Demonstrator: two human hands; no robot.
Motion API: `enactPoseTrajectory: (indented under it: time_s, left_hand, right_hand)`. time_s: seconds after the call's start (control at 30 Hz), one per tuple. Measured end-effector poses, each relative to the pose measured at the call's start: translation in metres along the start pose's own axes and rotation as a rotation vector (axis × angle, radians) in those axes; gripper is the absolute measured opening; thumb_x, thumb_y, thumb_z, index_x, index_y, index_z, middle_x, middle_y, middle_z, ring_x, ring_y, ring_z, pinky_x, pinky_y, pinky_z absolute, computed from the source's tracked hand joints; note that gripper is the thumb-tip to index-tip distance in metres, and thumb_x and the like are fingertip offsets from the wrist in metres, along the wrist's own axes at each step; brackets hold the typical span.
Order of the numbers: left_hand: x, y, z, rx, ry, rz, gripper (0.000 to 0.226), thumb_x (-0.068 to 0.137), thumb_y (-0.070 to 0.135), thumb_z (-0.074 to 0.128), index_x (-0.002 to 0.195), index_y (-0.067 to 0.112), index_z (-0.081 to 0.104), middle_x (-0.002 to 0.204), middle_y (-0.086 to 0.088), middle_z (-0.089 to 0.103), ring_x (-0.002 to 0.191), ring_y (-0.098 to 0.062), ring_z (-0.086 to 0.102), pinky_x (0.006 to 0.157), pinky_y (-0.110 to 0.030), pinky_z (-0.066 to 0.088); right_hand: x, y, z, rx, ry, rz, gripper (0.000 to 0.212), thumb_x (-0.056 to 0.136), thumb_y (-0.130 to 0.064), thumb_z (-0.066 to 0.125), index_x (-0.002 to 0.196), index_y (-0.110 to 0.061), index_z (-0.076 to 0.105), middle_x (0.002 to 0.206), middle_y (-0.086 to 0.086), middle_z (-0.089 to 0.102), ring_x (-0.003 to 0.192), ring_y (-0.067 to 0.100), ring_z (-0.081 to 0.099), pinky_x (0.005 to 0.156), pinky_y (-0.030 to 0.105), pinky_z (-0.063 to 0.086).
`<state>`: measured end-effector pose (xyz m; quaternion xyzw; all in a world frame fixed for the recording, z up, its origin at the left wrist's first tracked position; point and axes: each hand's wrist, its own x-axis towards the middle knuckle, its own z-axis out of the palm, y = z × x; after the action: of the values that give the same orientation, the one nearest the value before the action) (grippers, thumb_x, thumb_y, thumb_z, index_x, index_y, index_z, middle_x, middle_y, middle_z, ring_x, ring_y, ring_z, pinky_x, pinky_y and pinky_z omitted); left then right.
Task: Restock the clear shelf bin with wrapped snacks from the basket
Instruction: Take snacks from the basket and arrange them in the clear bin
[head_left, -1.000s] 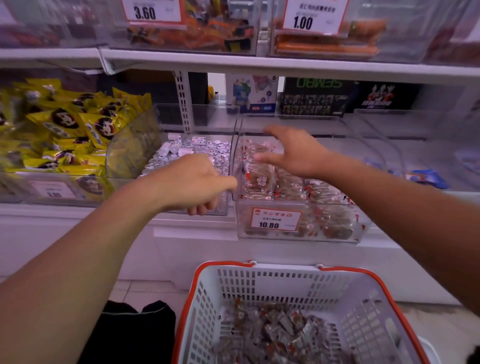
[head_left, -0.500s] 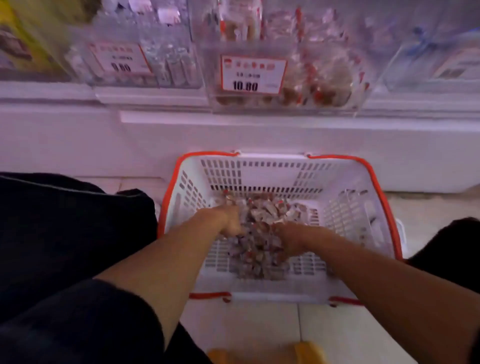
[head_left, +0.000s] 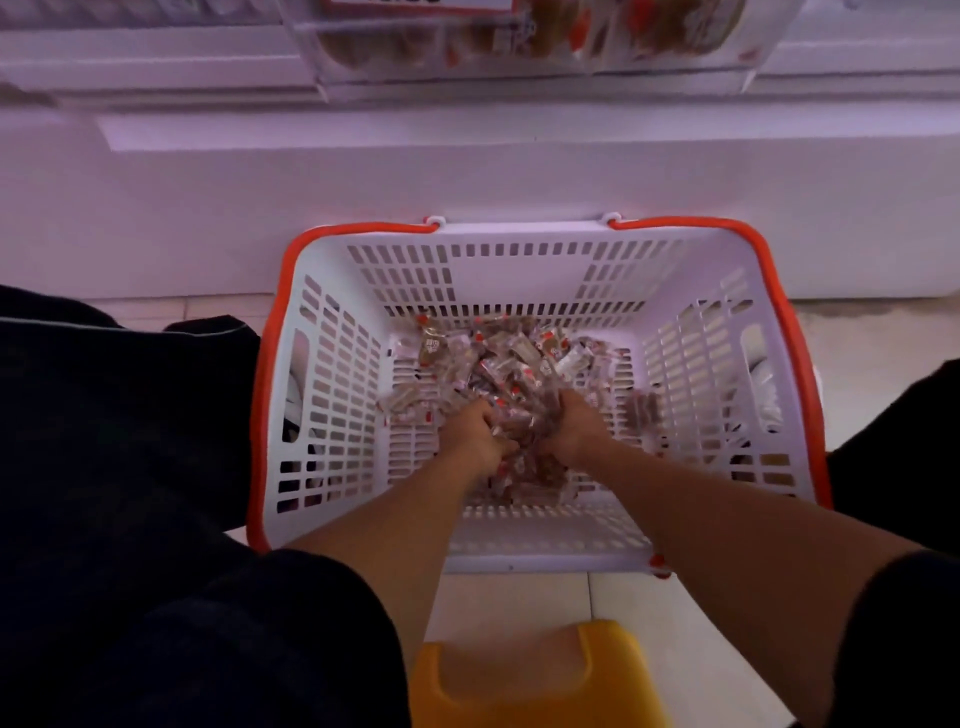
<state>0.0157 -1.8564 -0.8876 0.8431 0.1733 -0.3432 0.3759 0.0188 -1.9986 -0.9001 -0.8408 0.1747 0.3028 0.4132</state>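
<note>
Both hands are down in the white basket (head_left: 332, 395) on the floor: the left hand (head_left: 475, 434) and right hand (head_left: 574, 426) face each other, each grip curled into the heap of wrapped snacks (head_left: 498, 364), likely to scoop one large load. The clear shelf bin (head_left: 519, 47) waits at 12 o'clock, above the basket.

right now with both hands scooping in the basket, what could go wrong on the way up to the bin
1. The left hand and right hand are gathering a loose heap of small clear-wrapped snacks; some could slip out and fall on the tiled floor.
2. The clear plastic shelf bin already looks well filled, so added snacks might spill over.
3. The white slotted basket with orange rim has wide slots that could catch a wrapper.
</note>
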Motion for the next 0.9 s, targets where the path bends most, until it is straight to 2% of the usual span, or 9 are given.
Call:
enactPoseTrajectory:
  time_s: [0.1, 0.17, 0.27, 0.4, 0.5, 0.6, 0.7, 0.8, 0.9]
  left_hand:
    - [0.003, -0.004, 0.003, -0.038, -0.025, 0.038, 0.026, 0.083, 0.019, 0.079, 0.093, 0.011, 0.056, 0.093, -0.003, 0.055, 0.084, -0.020, 0.054, 0.067, -0.030, 0.045]
    - [0.006, -0.008, 0.004, -0.020, -0.049, 0.070, 0.024, 0.086, 0.015, 0.074, 0.106, 0.007, 0.064, 0.109, -0.008, 0.062, 0.096, -0.027, 0.061, 0.080, -0.036, 0.054]
    - [0.007, -0.010, 0.002, 0.031, -0.001, 0.094, 0.029, 0.090, 0.013, 0.071, 0.119, 0.012, 0.069, 0.121, -0.010, 0.067, 0.106, -0.025, 0.061, 0.095, -0.037, 0.052]
    - [0.006, -0.014, -0.009, 0.032, 0.094, 0.083, 0.022, 0.091, 0.019, 0.071, 0.113, 0.017, 0.071, 0.113, -0.010, 0.070, 0.093, -0.026, 0.065, 0.081, -0.035, 0.056]
    - [0.001, -0.012, -0.025, 0.040, 0.155, 0.094, 0.012, 0.089, 0.019, 0.074, 0.100, 0.017, 0.072, 0.125, -0.012, 0.066, 0.098, -0.029, 0.066, 0.081, -0.037, 0.057]
    - [-0.009, -0.006, -0.042, 0.007, 0.187, 0.098, 0.008, 0.090, 0.019, 0.072, 0.097, 0.014, 0.071, 0.134, -0.013, 0.062, 0.094, -0.028, 0.067, 0.077, -0.038, 0.059]
    - [-0.026, 0.009, -0.061, -0.017, 0.206, 0.119, 0.016, 0.095, 0.027, 0.066, 0.098, 0.011, 0.067, 0.098, -0.006, 0.072, 0.065, -0.016, 0.063, 0.063, -0.031, 0.054]
    - [-0.043, 0.043, -0.089, 0.040, 0.149, 0.241, 0.026, 0.103, 0.034, 0.050, 0.099, 0.010, 0.062, 0.080, -0.002, 0.062, 0.064, -0.012, 0.054, 0.060, -0.027, 0.041]
    - [-0.061, 0.093, -0.140, -0.016, 0.013, 0.336, 0.020, 0.104, 0.028, 0.049, 0.102, 0.013, 0.062, 0.081, -0.010, 0.065, 0.065, -0.020, 0.061, 0.056, -0.026, 0.043]
  right_hand:
    - [0.005, 0.006, 0.001, -0.173, 0.064, 0.042, 0.017, 0.088, -0.009, 0.059, 0.072, -0.010, 0.053, 0.065, 0.003, 0.051, 0.067, 0.018, 0.043, 0.053, 0.026, 0.037]
    - [0.009, 0.011, 0.000, -0.031, 0.109, 0.134, 0.016, 0.087, -0.018, 0.070, 0.094, -0.005, 0.066, 0.087, 0.015, 0.065, 0.085, 0.029, 0.061, 0.072, 0.033, 0.049]
    - [0.007, 0.006, -0.007, 0.136, 0.044, 0.180, 0.026, 0.090, -0.013, 0.066, 0.113, -0.001, 0.066, 0.108, 0.022, 0.068, 0.102, 0.039, 0.066, 0.091, 0.050, 0.054]
    - [0.004, 0.000, -0.020, 0.237, 0.065, 0.182, 0.023, 0.096, -0.010, 0.061, 0.113, 0.006, 0.065, 0.098, 0.021, 0.070, 0.084, 0.036, 0.069, 0.072, 0.046, 0.061]
    - [-0.003, -0.007, -0.036, 0.212, 0.015, 0.178, 0.029, 0.096, -0.015, 0.062, 0.112, 0.009, 0.064, 0.102, 0.021, 0.067, 0.088, 0.032, 0.069, 0.084, 0.050, 0.058]
    - [-0.016, -0.014, -0.055, 0.174, -0.086, 0.147, 0.037, 0.097, -0.026, 0.059, 0.111, 0.008, 0.064, 0.089, 0.021, 0.063, 0.071, 0.027, 0.063, 0.085, 0.052, 0.057]
    - [-0.035, -0.026, -0.076, 0.088, -0.130, 0.088, 0.041, 0.100, -0.034, 0.052, 0.103, 0.005, 0.065, 0.077, 0.014, 0.057, 0.062, 0.023, 0.058, 0.071, 0.042, 0.060]
    - [-0.051, -0.060, -0.111, -0.186, -0.182, -0.058, 0.025, 0.101, -0.027, 0.052, 0.086, -0.012, 0.066, 0.071, 0.006, 0.057, 0.060, 0.018, 0.053, 0.049, 0.021, 0.047]
    - [-0.075, -0.118, -0.156, -0.302, -0.281, -0.200, 0.014, 0.099, -0.023, 0.058, 0.112, -0.021, 0.064, 0.088, 0.010, 0.061, 0.068, 0.017, 0.051, 0.054, 0.023, 0.042]
